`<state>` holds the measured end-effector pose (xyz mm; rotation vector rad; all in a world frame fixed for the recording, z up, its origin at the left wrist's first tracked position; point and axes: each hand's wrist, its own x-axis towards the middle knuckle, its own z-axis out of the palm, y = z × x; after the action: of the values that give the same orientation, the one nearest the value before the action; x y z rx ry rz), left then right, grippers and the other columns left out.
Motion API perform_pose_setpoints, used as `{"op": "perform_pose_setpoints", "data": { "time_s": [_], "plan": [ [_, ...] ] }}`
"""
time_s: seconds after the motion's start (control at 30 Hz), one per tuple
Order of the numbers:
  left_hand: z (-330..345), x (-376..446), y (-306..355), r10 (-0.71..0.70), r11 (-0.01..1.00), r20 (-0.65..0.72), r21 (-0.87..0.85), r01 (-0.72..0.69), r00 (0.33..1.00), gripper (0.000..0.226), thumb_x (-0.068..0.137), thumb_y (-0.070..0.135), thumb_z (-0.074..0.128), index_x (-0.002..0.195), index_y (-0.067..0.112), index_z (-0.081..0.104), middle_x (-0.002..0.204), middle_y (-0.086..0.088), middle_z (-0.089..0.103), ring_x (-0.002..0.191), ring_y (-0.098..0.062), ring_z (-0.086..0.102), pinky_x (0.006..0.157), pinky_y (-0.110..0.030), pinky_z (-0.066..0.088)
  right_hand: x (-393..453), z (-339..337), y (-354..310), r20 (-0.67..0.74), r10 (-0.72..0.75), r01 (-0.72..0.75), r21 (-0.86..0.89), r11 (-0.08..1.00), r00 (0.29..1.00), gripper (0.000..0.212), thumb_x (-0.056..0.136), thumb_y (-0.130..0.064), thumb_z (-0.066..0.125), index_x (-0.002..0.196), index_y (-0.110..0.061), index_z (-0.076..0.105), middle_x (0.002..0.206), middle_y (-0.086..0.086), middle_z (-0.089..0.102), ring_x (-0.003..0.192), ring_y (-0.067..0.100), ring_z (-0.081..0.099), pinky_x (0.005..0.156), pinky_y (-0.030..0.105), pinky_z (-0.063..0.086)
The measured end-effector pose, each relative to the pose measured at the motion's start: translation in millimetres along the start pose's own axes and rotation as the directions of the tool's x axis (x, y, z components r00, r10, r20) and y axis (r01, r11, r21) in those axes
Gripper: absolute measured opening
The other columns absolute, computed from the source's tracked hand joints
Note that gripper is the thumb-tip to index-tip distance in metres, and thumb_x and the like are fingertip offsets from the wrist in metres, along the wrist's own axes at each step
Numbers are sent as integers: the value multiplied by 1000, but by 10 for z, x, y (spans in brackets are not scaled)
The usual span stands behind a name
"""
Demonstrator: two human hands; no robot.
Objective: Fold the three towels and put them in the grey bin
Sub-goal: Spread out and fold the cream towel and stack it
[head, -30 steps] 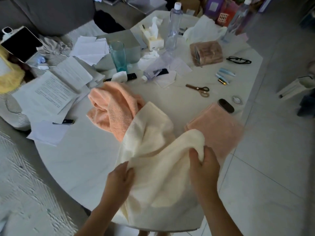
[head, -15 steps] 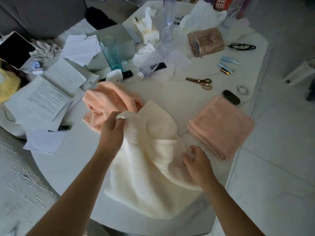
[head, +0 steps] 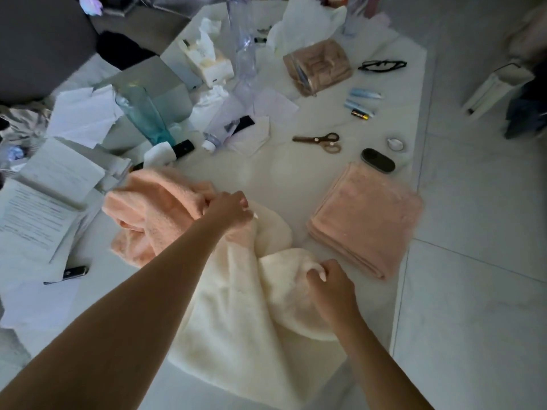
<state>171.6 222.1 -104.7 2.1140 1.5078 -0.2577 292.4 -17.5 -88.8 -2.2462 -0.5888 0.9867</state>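
Since half a second ago the left hand (head: 228,210) has been carrying its corner of the soft cream-white fleece towel (head: 245,306) farther out across the table, and it is now hovering over the edge of the crumpled peach terry towel (head: 154,211). The right hand (head: 331,287) is staying nearer the body. Both sets of fingers are curling tightly into the cream cloth, the left pinching an upper corner and the right bunching a fold at the near right side. This looks like an effort to pull the corners apart and spread the towel flat before the first fold.

The cream towel is lying rumpled on the near part of the white round table (head: 296,179), its lower edge hanging over the rim toward the person. It is looking thick and plush, with deep loose folds between the hands. The peach towel is lying unfolded just behind it, partly overlapped by the cream one. The neatly folded dusty-pink towel (head: 367,217) is sitting to the right, near the table's edge, so one of three seems done. I cannot pick out the grey bin with certainty among the clutter.
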Motion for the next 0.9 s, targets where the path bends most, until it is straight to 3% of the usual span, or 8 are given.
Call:
{"op": "perform_pose_setpoints", "data": {
  "time_s": [0.13,0.23,0.43,0.53,0.67,0.77,0.83,0.9],
  "plan": [
    [-153,-215,42,-45,926,-115,-378,-2,992,23,90,23,60,103,11,73,103,-7,70,100,-23,62,84,-27,35,-31,57,17,189,155,-169,60,984,970,9,91,-24,58,87,-16,59,81,-1,61,70,13,55,58,27,40],
    [-301,-751,-113,-118,746,-167,-665,-24,979,38,79,35,54,80,1,70,70,-15,60,62,-15,52,66,-36,42,-115,-230,78,302,190,-239,134,962,934,4,89,-20,63,87,-16,65,85,4,68,74,18,62,64,29,47],
    [-269,-1910,-1010,-495,378,98,-871,316,863,20,88,22,55,88,10,70,85,-11,65,78,-28,58,69,-37,44,-226,-1338,229,358,108,-171,149,974,927,18,92,-17,63,107,-22,73,99,2,77,97,26,70,85,43,56],
    [-123,-2374,-1202,-509,325,171,-870,371,844,20,91,21,55,90,9,71,79,-13,70,78,-31,60,69,-39,47,-96,-1483,157,276,25,-29,12,1000,961,14,91,-18,62,100,-22,72,98,5,74,92,26,67,79,39,50],
    [58,-2388,-1163,-481,269,-42,-958,101,876,22,89,25,61,107,21,72,103,-12,74,89,-26,67,79,-43,53,147,-1123,52,94,-164,174,-112,978,982,8,90,-23,60,98,-23,59,98,3,64,82,22,59,63,32,40],
    [405,-2290,-1048,-626,412,-185,-903,120,758,34,98,18,58,132,18,57,120,-10,65,102,-27,62,89,-43,51,139,-778,122,109,-259,273,-146,951,960,42,91,-20,59,132,-15,50,118,4,58,101,24,56,78,33,42],
    [785,-2487,-960,-721,367,-154,-912,184,675,41,99,26,58,138,16,50,126,-9,62,109,-28,61,85,-39,50,-9,-694,292,113,-309,322,-125,938,944,55,90,-18,61,142,-16,44,132,4,54,115,23,52,89,37,45],
    [1141,-2811,-839,-710,350,-106,-911,218,696,48,99,36,59,140,16,45,121,-4,62,109,-27,63,81,-36,50,-202,-731,525,94,-336,345,-94,934,937,63,86,-17,65,145,-23,41,139,-2,51,122,18,50,97,39,46]
  ]
}}
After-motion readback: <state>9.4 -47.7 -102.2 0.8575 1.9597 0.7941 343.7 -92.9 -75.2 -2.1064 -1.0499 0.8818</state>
